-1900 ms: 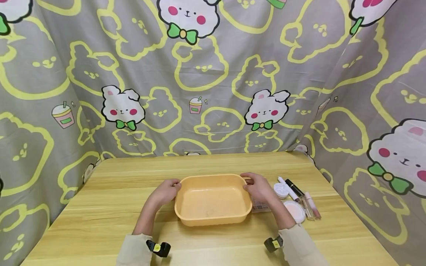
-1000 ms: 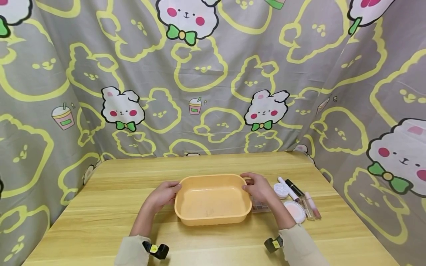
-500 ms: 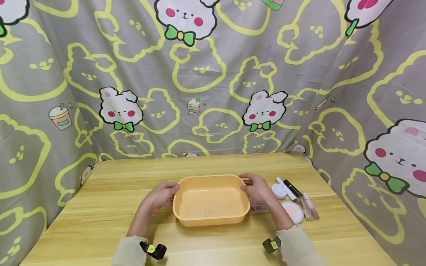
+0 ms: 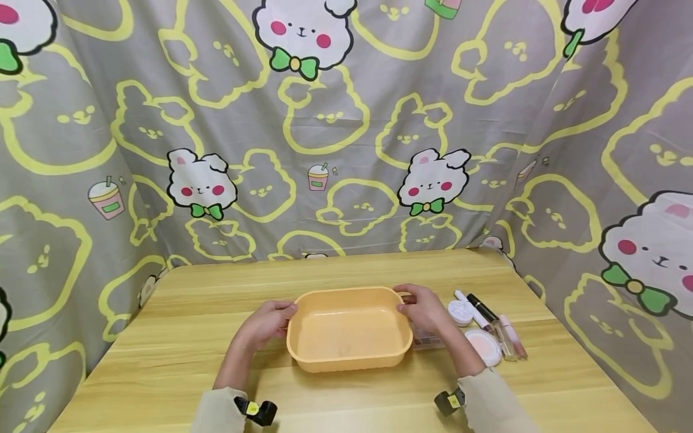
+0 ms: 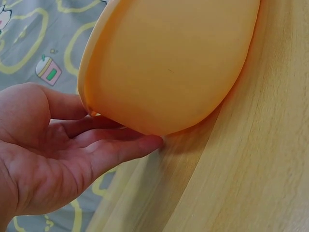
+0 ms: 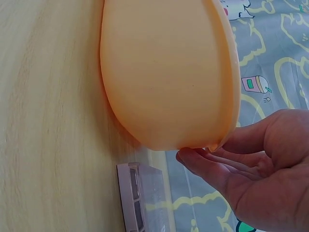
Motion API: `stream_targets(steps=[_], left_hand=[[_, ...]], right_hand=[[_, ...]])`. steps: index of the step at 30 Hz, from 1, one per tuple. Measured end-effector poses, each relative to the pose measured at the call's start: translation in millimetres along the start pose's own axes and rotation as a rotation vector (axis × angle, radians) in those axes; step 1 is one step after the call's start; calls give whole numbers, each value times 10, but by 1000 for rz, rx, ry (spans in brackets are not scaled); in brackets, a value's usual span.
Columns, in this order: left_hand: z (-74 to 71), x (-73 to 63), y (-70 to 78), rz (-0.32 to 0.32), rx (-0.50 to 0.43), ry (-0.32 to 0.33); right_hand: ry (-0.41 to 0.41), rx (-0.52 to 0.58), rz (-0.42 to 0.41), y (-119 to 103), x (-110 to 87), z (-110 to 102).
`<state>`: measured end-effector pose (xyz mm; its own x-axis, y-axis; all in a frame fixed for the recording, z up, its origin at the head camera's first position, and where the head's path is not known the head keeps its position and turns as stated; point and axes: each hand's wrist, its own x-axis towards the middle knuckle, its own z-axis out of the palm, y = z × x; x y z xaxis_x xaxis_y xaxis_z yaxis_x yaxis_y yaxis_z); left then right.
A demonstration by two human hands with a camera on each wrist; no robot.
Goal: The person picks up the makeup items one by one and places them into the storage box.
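A shallow orange plastic basin (image 4: 349, 334) with rounded corners and nothing in it sits at the middle of the table. My left hand (image 4: 265, 325) grips its left end, thumb on the rim and fingers beneath it; the left wrist view shows the fingers curled under the basin's lip (image 5: 89, 104). At the opposite end my right hand (image 4: 425, 310) pinches the rim the same way, fingers (image 6: 198, 162) against the outer wall. Partly hidden behind my right hand lies a clear-lidded makeup palette (image 4: 426, 338), standing close by the basin in the right wrist view.
On the right of the wooden table (image 4: 189, 313) lie a round white compact (image 4: 460, 313), a pink powder compact (image 4: 483, 347), a white tube (image 4: 472, 307), a black-capped tube (image 4: 489, 316) and a pink lip gloss tube (image 4: 512, 337). A patterned curtain (image 4: 346, 132) surrounds the table.
Both hands keep their hold on the basin, which stays in the same place on the table. The view shifts slightly; my left hand has settled a little along the rim.
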<state>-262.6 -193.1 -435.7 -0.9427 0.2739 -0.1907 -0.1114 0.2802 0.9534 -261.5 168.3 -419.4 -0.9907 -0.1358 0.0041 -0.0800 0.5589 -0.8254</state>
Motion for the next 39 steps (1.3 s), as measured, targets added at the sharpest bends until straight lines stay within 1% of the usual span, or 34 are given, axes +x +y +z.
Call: stream_targets(steps=[5,13,18,27,34,39], left_hand=[[-10,-2,-7,-11,4,16],[5,1,45,-32,-6,36],[-14,-3,35,-33,3,44],[-12,2,22,-22,0,25],[0,-21,34,-5,-3,-5],[0,-24,30,-3,-13,-6]], right_hand=[[-4,14,5,-3,8,19],[-1,14,13,-15,12,12],[-11,28,16,-21,19,13],[12,-28,22,-12,10,-3],[41,-36,23,-27,8,-32],[53,-33,27,-52,-13,-72]])
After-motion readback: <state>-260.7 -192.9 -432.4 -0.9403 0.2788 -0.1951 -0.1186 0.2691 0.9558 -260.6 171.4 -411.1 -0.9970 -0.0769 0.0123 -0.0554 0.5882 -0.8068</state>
